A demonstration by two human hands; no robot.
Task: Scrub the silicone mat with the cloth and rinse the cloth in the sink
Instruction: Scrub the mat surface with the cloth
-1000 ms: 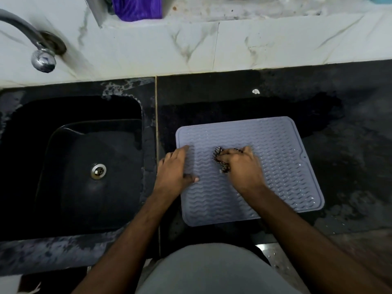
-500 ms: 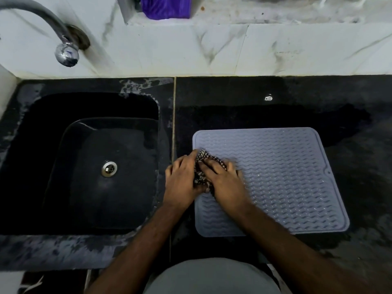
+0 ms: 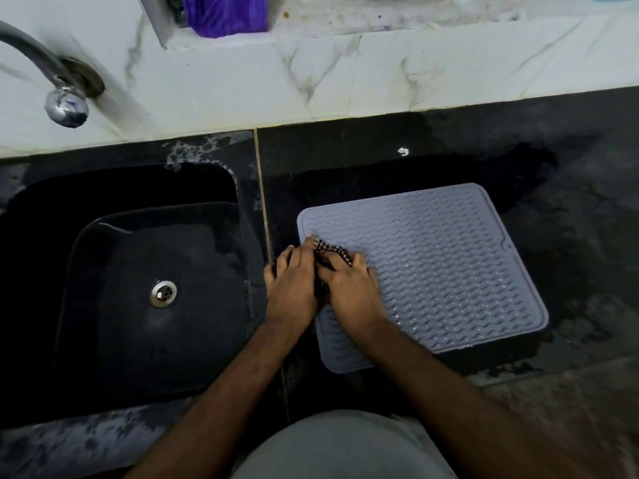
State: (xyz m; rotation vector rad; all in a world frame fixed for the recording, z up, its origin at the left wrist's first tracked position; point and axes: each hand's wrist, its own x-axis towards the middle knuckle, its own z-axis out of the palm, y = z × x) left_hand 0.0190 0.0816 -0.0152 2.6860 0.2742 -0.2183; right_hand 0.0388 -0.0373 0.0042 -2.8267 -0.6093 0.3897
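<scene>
Since the earlier frame the right hand (image 3: 352, 288) has slid the cloth (image 3: 332, 254) from mid-mat to the mat's (image 3: 449, 271) left edge, and the left hand (image 3: 292, 288) has closed in against it. Grip now: both hands bunched together over the cloth, fingers curled on it, right hand pressing it onto the mat, left hand holding its left side; only a checked strip shows past the fingertips. Cloth lies at the near-left part of the mat, long axis roughly left to right. Sink (image 3: 103, 357) lies directly left of the grip, across a narrow strip of wet desk (image 3: 432, 157); left hand is nearer. Judgement: rinse move goes leftward, nothing in the way. Tap (image 3: 65, 105) hangs over the sink's far-left corner, well apart. Drain (image 3: 163, 293) at basin centre. Purple thing (image 3: 224, 15) on the back ledge.
</scene>
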